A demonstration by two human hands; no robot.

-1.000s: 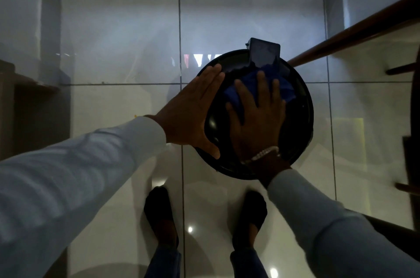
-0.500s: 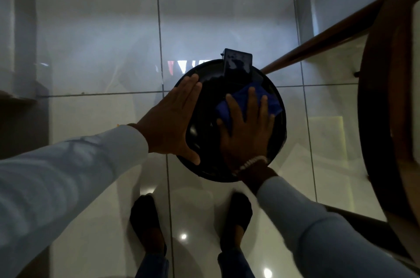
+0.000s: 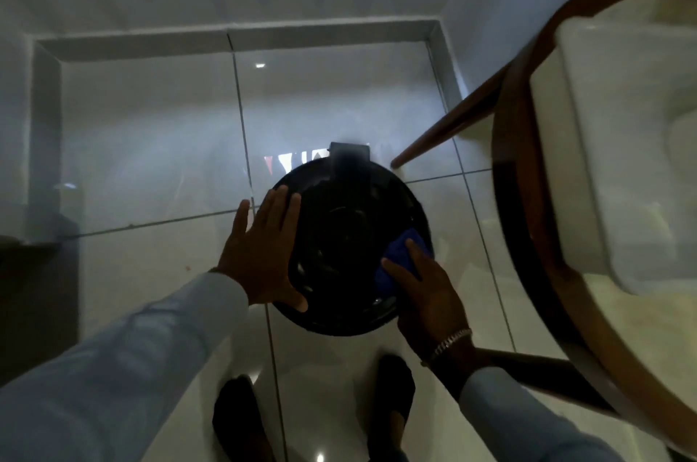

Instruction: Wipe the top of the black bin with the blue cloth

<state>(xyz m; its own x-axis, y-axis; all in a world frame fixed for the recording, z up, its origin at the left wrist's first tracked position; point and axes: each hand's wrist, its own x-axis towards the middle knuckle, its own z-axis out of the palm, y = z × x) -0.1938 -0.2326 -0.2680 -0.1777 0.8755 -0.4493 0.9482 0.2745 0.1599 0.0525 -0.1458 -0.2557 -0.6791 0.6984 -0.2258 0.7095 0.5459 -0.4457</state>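
Note:
A round black bin [image 3: 347,227] stands on the glossy tiled floor, seen from above, with a dark pedal tab at its far edge. My left hand [image 3: 262,254] lies flat with fingers spread on the lid's left rim. My right hand [image 3: 422,295] presses the blue cloth [image 3: 399,259] onto the lid's right near edge; most of the cloth is under my fingers.
A wooden-framed chair with a cream cushion [image 3: 611,167] fills the right side, its leg [image 3: 437,140] ending close to the bin's far right. My two dark shoes [image 3: 392,397] are just below the bin. A grey skirting [image 3: 234,37] runs along the far wall.
My right hand has slid the blue cloth from the lid's far middle to its near right edge. The left hand stays on the left rim. The view has tilted, showing more of the chair.

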